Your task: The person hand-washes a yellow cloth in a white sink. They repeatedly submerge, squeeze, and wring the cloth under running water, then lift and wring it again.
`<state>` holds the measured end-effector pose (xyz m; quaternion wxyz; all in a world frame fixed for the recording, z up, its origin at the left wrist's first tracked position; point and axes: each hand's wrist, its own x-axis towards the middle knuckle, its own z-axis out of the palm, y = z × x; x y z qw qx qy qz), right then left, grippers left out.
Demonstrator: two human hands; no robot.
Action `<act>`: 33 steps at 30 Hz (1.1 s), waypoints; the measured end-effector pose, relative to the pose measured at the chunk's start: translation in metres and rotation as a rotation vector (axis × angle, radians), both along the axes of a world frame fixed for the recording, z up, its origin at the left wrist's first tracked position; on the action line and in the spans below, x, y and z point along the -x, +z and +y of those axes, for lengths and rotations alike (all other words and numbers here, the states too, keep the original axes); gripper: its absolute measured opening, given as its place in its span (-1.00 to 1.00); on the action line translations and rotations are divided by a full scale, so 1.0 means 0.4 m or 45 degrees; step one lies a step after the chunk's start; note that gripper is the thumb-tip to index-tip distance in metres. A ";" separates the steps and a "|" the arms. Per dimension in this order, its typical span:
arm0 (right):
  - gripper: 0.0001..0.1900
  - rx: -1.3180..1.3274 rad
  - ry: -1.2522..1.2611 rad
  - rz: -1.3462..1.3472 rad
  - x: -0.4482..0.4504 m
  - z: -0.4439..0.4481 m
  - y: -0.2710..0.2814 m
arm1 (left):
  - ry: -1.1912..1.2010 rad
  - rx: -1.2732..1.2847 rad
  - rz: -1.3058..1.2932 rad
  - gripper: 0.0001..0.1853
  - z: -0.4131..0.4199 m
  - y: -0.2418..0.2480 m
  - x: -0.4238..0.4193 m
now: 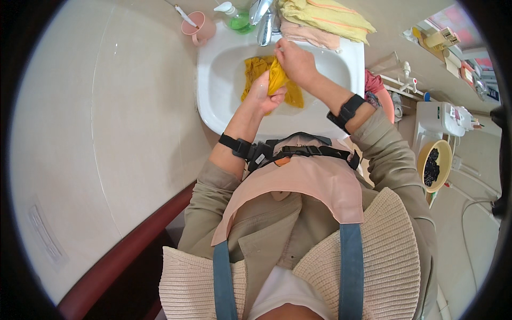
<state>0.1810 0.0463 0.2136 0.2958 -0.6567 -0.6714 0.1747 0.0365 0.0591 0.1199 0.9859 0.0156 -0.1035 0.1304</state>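
Observation:
Both of my hands are over a white washbasin (218, 108) and grip one yellow cloth (295, 96). A bunched fold of it lies across the palm of my left hand (267, 94), with the fingers curled around it. My right hand (295, 62) pinches the upper end of the same fold, just right of the left thumb. The rest of the cloth spreads wet and crumpled in the bottom of the basin, in what looks like shallow water. Above my hands is the chrome faucet (265, 32); no stream of water shows from it.
On the basin's back rim are a pink cup (199, 28) with a toothbrush, a pump bottle (241, 22) of green liquid, and folded yellow towels (326, 18). A tiled wall (136, 100) rises close at left. A yellow bowl (447, 168) with dark cloth sits at right.

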 end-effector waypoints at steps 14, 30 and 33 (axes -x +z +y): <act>-0.75 -0.272 0.202 0.201 -0.001 0.001 -0.091 | 0.707 0.113 1.153 -0.63 -0.064 0.171 -0.075; -0.84 -0.186 -0.102 -0.124 0.134 -0.055 -0.042 | 0.612 0.067 0.684 -0.56 -0.057 0.149 -0.036; -0.90 0.128 0.370 -0.346 0.097 -0.056 -0.006 | 0.699 -0.069 0.855 -0.56 -0.080 0.171 -0.029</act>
